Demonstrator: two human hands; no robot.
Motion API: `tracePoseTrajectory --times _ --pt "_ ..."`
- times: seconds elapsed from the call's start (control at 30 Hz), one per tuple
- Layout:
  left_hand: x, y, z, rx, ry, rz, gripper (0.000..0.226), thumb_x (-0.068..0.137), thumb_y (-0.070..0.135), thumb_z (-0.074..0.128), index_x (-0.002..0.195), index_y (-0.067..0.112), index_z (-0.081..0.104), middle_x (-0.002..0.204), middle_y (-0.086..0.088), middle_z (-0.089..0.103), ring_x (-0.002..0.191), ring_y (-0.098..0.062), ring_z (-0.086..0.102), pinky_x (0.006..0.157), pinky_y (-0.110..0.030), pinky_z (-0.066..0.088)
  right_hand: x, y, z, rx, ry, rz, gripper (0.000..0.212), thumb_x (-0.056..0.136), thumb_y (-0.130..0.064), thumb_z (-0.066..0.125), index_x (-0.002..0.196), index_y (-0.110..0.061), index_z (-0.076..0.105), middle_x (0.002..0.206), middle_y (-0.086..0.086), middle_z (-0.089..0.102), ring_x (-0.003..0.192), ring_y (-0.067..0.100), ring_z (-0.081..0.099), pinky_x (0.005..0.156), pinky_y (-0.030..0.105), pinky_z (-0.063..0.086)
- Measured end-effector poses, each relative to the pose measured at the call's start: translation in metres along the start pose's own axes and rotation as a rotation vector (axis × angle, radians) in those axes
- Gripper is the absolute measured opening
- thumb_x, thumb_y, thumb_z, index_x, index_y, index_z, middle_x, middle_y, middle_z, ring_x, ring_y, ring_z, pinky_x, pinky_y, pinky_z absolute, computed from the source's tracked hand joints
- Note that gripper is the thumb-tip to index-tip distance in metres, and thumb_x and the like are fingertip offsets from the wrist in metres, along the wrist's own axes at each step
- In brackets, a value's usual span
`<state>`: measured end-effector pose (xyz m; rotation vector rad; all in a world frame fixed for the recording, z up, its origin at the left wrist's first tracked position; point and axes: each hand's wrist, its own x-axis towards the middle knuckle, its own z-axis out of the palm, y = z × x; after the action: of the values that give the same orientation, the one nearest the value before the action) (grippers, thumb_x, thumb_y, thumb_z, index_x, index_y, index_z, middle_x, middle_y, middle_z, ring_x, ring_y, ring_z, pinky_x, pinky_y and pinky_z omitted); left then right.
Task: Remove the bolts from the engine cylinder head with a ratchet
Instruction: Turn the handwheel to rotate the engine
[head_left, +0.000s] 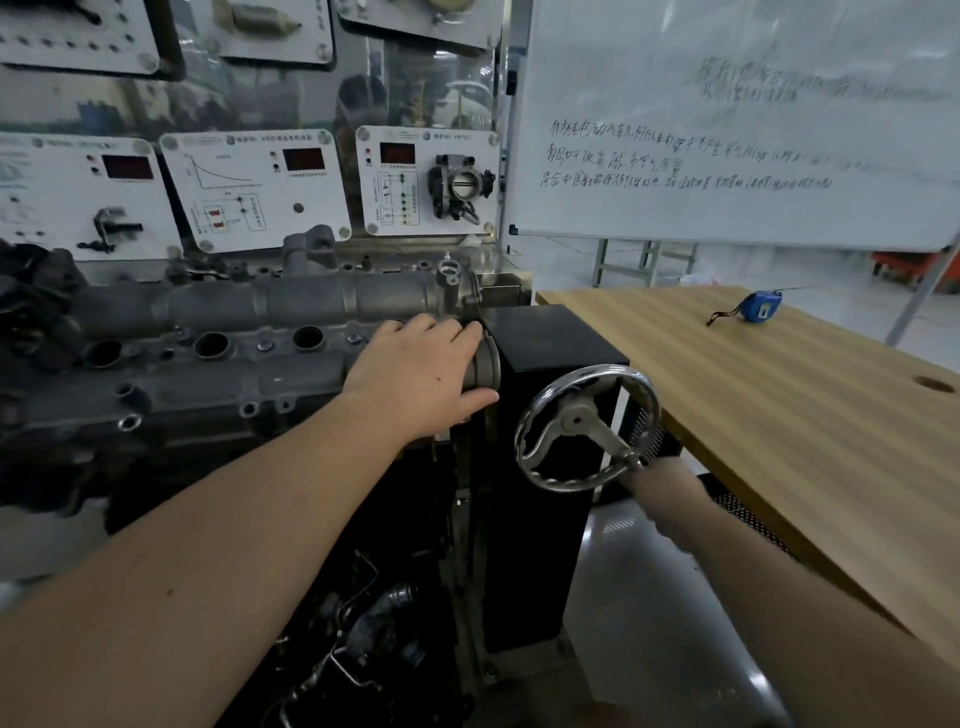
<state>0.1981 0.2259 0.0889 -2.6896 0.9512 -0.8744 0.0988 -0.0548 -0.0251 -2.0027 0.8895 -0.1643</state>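
Two hands are in view: the left hand (421, 374) rests flat, fingers straight, on the right end of the cylinder head (218, 358); the right hand (662, 480) grips the handwheel (587, 428) handle. One tape measure (759, 306) lies on the wooden tabletop (779, 395), one whiteboard (737, 119) behind.

— Where can we reach in?

— Over the cylinder head (218, 364) from the front; our left hand (415, 374) already covers its right end. Behind it the display panels (249, 187) wall us off.

— And to the right?

— The black stand (550, 353) and its handwheel (587, 428) crowd that side — our right hand (660, 483) is at the wheel. The desk (779, 395) lies open beyond, only a tape measure (758, 306) on it.
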Motion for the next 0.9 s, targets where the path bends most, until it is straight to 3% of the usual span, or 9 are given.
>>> tracePoseTrajectory --times 0.1,0.23,0.37,0.47,0.57,0.63,0.73,0.8,0.9 --pt "0.001 0.0 0.0 -0.011 -0.015 0.003 0.086 0.088 0.079 0.031 0.153 0.023 0.031 0.145 0.003 0.051 0.13 -0.023 0.048 0.102 -0.044 0.041 0.016 -0.022 -0.025 0.288 0.01 0.102 0.021 0.088 -0.004 0.066 0.073 -0.007 0.052 0.057 0.007 0.037 0.038 0.015 0.028 0.035 0.017 0.023" --pt "0.004 -0.003 -0.002 -0.015 -0.031 0.004 0.087 0.089 0.079 0.029 0.155 0.023 0.028 0.148 0.003 0.048 0.133 -0.023 0.046 0.103 -0.044 0.04 0.008 -0.046 -0.034 0.633 -0.09 0.104 0.028 0.095 -0.007 0.056 0.072 -0.017 0.044 0.061 0.001 0.035 0.03 0.006 0.02 0.031 0.012 0.014" --pt "0.007 -0.002 -0.002 0.007 -0.056 0.01 0.088 0.089 0.079 0.028 0.156 0.022 0.026 0.149 0.003 0.047 0.134 -0.023 0.044 0.104 -0.044 0.041 -0.028 -0.086 -0.015 0.831 -0.319 0.063 0.027 0.099 -0.012 0.051 0.074 -0.02 0.043 0.051 -0.004 0.04 0.03 0.004 0.021 0.029 0.013 0.014" --pt "0.01 -0.005 -0.003 0.002 -0.056 0.007 0.088 0.09 0.079 0.028 0.156 0.022 0.025 0.149 0.003 0.047 0.134 -0.023 0.044 0.104 -0.044 0.041 -0.061 -0.077 0.052 0.659 -0.474 0.094 0.026 0.101 -0.017 0.051 0.076 -0.02 0.046 0.053 -0.003 0.043 0.035 0.007 0.028 0.033 0.016 0.021" --pt "0.016 -0.01 -0.004 -0.003 -0.056 0.021 0.088 0.09 0.079 0.028 0.156 0.021 0.025 0.149 0.002 0.047 0.135 -0.023 0.044 0.104 -0.044 0.041 -0.051 -0.012 0.071 0.024 -0.128 -0.054 0.019 0.101 -0.017 0.048 0.082 -0.017 0.051 0.079 0.003 0.054 0.065 0.016 0.054 0.057 0.025 0.044" --pt "0.02 -0.013 -0.005 -0.007 -0.061 0.029 0.089 0.089 0.079 0.028 0.156 0.021 0.025 0.149 0.002 0.047 0.134 -0.023 0.045 0.103 -0.044 0.041 -0.018 0.006 0.03 -0.125 0.029 -0.077 0.013 0.099 -0.017 0.053 0.091 -0.009 0.058 0.085 0.01 0.061 0.074 0.026 0.06 0.064 0.032 0.047" --pt "0.025 -0.015 -0.005 -0.015 -0.067 0.027 0.089 0.089 0.079 0.028 0.156 0.021 0.027 0.148 0.001 0.049 0.133 -0.024 0.046 0.101 -0.044 0.042 0.016 -0.019 -0.024 0.195 -0.003 0.077 0.023 0.092 -0.008 0.064 0.072 -0.006 0.053 0.051 0.005 0.042 0.033 0.015 0.033 0.037 0.02 0.027" --pt "0.025 -0.015 -0.003 -0.017 -0.069 0.028 0.089 0.088 0.08 0.027 0.155 0.021 0.027 0.148 0.002 0.049 0.133 -0.023 0.046 0.101 -0.044 0.042 0.017 -0.038 -0.033 0.365 -0.019 0.101 0.029 0.09 -0.003 0.063 0.067 -0.01 0.048 0.048 0.003 0.036 0.026 0.009 0.023 0.033 0.013 0.019" --pt "0.027 -0.018 -0.004 -0.015 -0.068 0.019 0.089 0.088 0.08 0.027 0.155 0.022 0.028 0.148 0.002 0.049 0.133 -0.024 0.047 0.101 -0.044 0.042 0.001 -0.066 -0.035 0.687 -0.16 0.106 0.027 0.097 -0.006 0.054 0.073 -0.016 0.045 0.056 -0.001 0.037 0.028 0.004 0.022 0.028 0.012 0.013"
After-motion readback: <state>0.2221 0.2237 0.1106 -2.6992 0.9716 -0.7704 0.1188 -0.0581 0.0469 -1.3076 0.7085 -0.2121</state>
